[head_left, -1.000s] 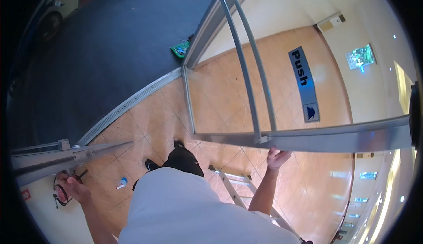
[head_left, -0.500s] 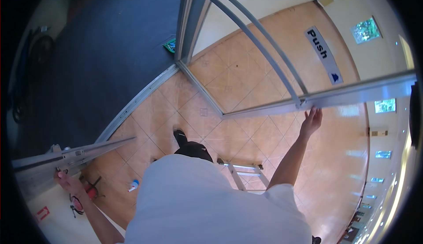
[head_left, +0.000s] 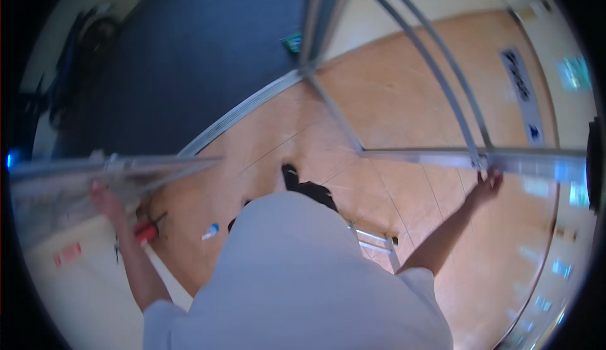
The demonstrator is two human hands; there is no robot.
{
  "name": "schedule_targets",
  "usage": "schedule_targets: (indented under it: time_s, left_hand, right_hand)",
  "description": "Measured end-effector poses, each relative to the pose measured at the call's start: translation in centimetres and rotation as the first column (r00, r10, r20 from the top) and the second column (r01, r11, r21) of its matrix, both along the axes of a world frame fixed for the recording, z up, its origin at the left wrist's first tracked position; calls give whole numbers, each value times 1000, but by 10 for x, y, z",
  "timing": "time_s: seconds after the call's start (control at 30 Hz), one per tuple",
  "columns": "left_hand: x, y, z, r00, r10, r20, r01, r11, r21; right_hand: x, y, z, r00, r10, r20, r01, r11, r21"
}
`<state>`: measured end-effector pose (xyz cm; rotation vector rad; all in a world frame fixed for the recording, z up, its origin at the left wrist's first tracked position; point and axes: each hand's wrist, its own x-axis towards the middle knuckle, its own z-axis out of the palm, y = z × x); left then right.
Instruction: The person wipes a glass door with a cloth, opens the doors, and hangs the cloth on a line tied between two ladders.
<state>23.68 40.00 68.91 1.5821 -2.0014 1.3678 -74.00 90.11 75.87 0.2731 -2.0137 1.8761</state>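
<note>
My right hand (head_left: 487,187) is raised to the metal rail of a glass door (head_left: 429,155), at the end of its long curved handle (head_left: 435,66). Its fingertips touch the rail beside the handle's fixing, a little apart from one another. On the other side, my left hand (head_left: 107,205) reaches up to a second metal-framed door (head_left: 69,168). Motion blur smears its fingers, so I cannot make out their grip. Through the right door's glass shows a "Push" sign (head_left: 522,91), also blurred.
A stepladder (head_left: 372,239) stands on the tiled floor by my body. A red fire extinguisher (head_left: 146,231) and a small blue-and-white bottle (head_left: 211,231) are at lower left. A metal track (head_left: 243,110) borders the dark floor (head_left: 208,53). A wheeled thing stands at upper left.
The view has turned, so doors, floor and sign sit farther right and the right door's rail looks more level. Both hands remain near their doors. The picture is blurrier.
</note>
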Motion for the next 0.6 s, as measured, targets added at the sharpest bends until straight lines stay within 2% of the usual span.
schedule_targets:
  time_s: [0.03,0.07,0.1,0.13,0.17,0.2,0.27,0.3,0.33,0.37,0.4,0.43,0.47,0.5,0.53,0.57,0.6]
  left_hand:
    - [-13,2,12,988,81,-128,-62,987,146]
    - [-4,-12,1,743,-173,-646,320,940,116]
    - [-23,-11,6,508,-173,-844,379,924,40]
    - [-64,8,48,957,-68,-283,96,992,87]
    - [-113,16,79,431,5,-902,198,975,100]
    - [-140,23,99,517,5,-856,88,994,59]
    - [-167,13,126,463,59,-885,135,981,136]
    - [-174,20,132,470,90,-878,94,984,151]
    - [-178,27,136,467,119,-876,52,986,161]
    - [-183,37,140,481,135,-866,45,983,179]
    - [-180,49,146,489,149,-859,48,979,197]
    - [-159,14,150,450,156,-879,42,980,196]
    - [-158,5,149,467,178,-866,34,975,219]
    - [-164,-10,150,480,184,-858,49,971,236]
    - [-157,-27,149,475,186,-860,48,970,236]
    - [-157,-33,146,468,181,-865,61,970,236]
    - [-157,-34,147,472,161,-867,95,968,231]
  right_hand:
    - [-7,10,-11,999,40,-8,-40,999,-12]
    - [-19,14,-22,999,45,-29,-46,998,-43]
    - [-38,33,-34,986,163,-31,-166,978,-128]
    - [-28,27,-32,988,136,-78,-138,990,-29]
    - [-14,12,-21,995,79,-53,-80,997,-12]
    - [-20,5,-21,999,36,2,-36,997,-62]
    - [4,-38,-21,988,-152,18,153,982,-107]
    - [-8,-28,-58,936,-350,34,349,911,-221]
    - [-11,-18,-93,785,-527,325,555,832,8]
    - [37,-27,-123,803,-448,393,388,894,225]
    - [59,-47,-170,837,-327,439,184,924,336]
    - [99,-101,-206,877,-41,479,-133,937,324]
    - [145,-153,-232,802,269,534,-445,865,233]
    - [206,-209,-228,666,534,521,-687,712,148]
    - [296,-293,-161,450,707,545,-765,621,-173]
    - [342,-351,-129,297,853,430,-921,375,-107]
    - [382,-406,-91,1,957,291,-986,49,-159]
